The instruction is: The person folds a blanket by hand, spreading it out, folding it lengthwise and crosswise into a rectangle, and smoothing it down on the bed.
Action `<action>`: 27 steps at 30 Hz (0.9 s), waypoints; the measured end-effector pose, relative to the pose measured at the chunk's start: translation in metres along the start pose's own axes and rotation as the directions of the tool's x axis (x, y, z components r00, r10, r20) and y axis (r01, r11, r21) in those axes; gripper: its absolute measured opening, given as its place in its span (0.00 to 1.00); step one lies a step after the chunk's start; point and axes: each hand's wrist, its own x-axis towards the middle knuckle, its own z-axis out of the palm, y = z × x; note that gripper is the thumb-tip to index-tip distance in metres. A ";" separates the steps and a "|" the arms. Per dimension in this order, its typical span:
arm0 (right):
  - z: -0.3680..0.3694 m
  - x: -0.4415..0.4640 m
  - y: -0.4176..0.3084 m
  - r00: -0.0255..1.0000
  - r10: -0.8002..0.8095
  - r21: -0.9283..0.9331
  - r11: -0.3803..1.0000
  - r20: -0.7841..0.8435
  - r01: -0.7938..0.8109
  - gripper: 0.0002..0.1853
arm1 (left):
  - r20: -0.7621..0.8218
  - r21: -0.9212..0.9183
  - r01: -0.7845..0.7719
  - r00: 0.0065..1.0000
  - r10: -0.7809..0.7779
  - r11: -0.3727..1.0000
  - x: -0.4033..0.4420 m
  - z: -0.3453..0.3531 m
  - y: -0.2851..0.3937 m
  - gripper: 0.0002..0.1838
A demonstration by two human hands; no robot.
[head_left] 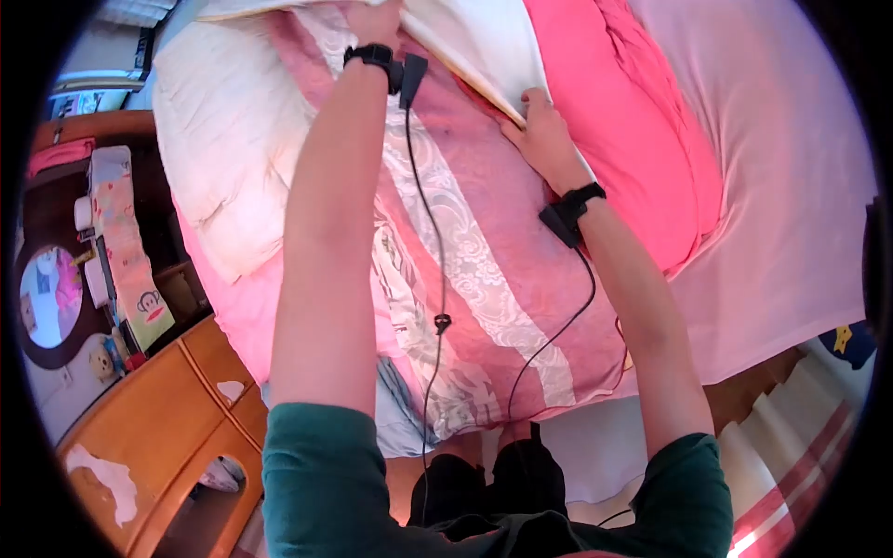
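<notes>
A mauve quilt (474,186) with white lace-patterned stripes lies spread over the bed in front of me. Along its far right edge a white layer (493,46) shows, folded over. My right hand (544,139) is closed around the edge of this white layer, thumb and fingers pinching it. At the top of the view, my left hand (375,20) reaches to the far part of the quilt, near the white layer. Its fingers are mostly hidden at the frame's edge. Each wrist wears a black strap with a cable.
Bright pink bedding (642,158) is bunched on the right, over a pale pink sheet (781,223). A cream quilt or pillow (223,139) lies at left. Beyond it stand a wooden cabinet (149,437) and a round mirror (51,298). The black cables (437,242) trail across the quilt.
</notes>
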 end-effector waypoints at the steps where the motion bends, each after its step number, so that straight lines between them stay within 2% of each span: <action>1: 0.002 0.001 0.005 1.000 0.006 0.031 0.999 0.004 -0.006 0.24 | 0.048 0.018 -0.028 0.998 0.027 0.999 -0.006 0.011 0.008 0.21; 2: 0.006 0.002 0.011 0.999 0.031 0.036 0.999 0.009 -0.031 0.24 | 0.097 0.034 -0.057 0.994 0.054 0.998 -0.018 0.021 0.024 0.21; 4: 0.011 0.009 0.021 0.998 0.020 0.042 0.999 0.063 -0.022 0.23 | 0.255 0.226 -0.144 0.963 0.084 0.963 -0.002 0.042 0.009 0.19; 5: 0.011 0.011 0.024 0.999 0.005 0.054 0.999 0.050 -0.008 0.24 | 0.491 -0.035 -0.333 0.816 0.307 0.942 0.006 0.053 0.005 0.16; 6: 0.011 0.011 0.028 0.998 0.016 0.054 0.998 0.054 -0.019 0.24 | 0.582 0.363 -0.389 0.804 0.120 0.847 0.013 0.058 0.000 0.15; 8: 0.007 0.015 0.032 0.990 0.048 0.073 0.996 0.136 -0.058 0.23 | 0.538 0.547 -0.399 0.841 0.056 0.736 -0.006 0.077 -0.014 0.14; 9: 0.005 0.017 0.033 0.987 0.070 0.097 0.992 0.146 -0.085 0.21 | 0.542 0.546 -0.407 0.838 0.062 0.733 -0.005 0.080 -0.020 0.14; 11: 0.009 0.018 0.042 0.986 0.092 0.145 0.983 0.137 -0.112 0.20 | 0.547 0.376 -0.588 0.765 0.340 0.716 -0.001 0.079 -0.049 0.15; 12: 0.011 0.019 0.048 0.984 0.119 0.188 0.972 0.131 -0.143 0.19 | 0.555 0.373 -0.596 0.757 0.344 0.711 -0.003 0.079 -0.045 0.15; 14: 0.017 0.020 0.058 0.993 0.093 0.235 0.966 0.079 -0.109 0.18 | 0.462 0.363 -0.628 0.763 0.452 0.689 -0.016 0.066 -0.035 0.17; 15: 0.020 0.019 0.062 0.997 0.065 0.274 0.959 0.042 -0.074 0.17 | 0.475 0.535 -0.559 0.819 0.321 0.634 -0.036 0.056 -0.006 0.20; 16: 0.022 0.017 0.063 0.997 0.065 0.288 0.955 0.045 -0.075 0.17 | 0.478 0.546 -0.560 0.819 0.317 0.623 -0.046 0.040 -0.004 0.20; 18: 0.019 0.022 0.066 0.992 0.052 0.329 0.940 0.119 -0.088 0.16 | 0.351 0.286 -0.584 0.802 0.484 0.760 -0.061 0.006 -0.014 0.15; 20: 0.020 0.025 0.070 0.988 0.061 0.291 0.951 0.145 -0.102 0.16 | 0.333 0.342 -0.573 0.815 0.474 0.745 -0.108 -0.041 -0.012 0.13; 21: 0.021 0.024 0.072 0.978 0.075 0.355 0.924 0.193 -0.140 0.15 | 0.277 0.464 -0.487 0.873 0.401 0.739 -0.141 -0.066 -0.011 0.13; 22: 0.020 0.025 0.071 0.967 0.080 0.415 0.893 0.241 -0.177 0.15 | 0.213 0.410 -0.365 0.929 0.302 0.836 -0.174 -0.092 -0.016 0.12; 23: 0.017 0.025 0.067 0.977 0.054 0.336 0.934 0.204 -0.122 0.16 | 0.154 0.328 -0.230 0.970 0.188 0.916 -0.213 -0.116 -0.015 0.11; 24: 0.014 0.025 0.061 0.986 0.021 0.252 0.966 0.167 -0.064 0.19 | 0.080 0.326 -0.060 0.996 0.036 0.943 -0.251 -0.143 -0.012 0.10; 25: 0.012 0.029 0.053 0.957 0.150 0.126 0.974 0.250 -0.186 0.21 | 0.079 0.348 -0.112 0.993 0.090 0.931 -0.284 -0.182 -0.032 0.10; 26: 0.012 0.035 0.047 0.908 0.283 -0.011 0.956 0.310 -0.294 0.24 | -0.032 0.395 0.048 0.999 -0.039 0.917 -0.323 -0.200 -0.016 0.09; 27: 0.018 0.036 0.050 0.950 0.213 -0.075 0.977 0.229 -0.201 0.25 | -0.107 0.368 0.177 0.983 -0.147 0.913 -0.355 -0.212 0.012 0.09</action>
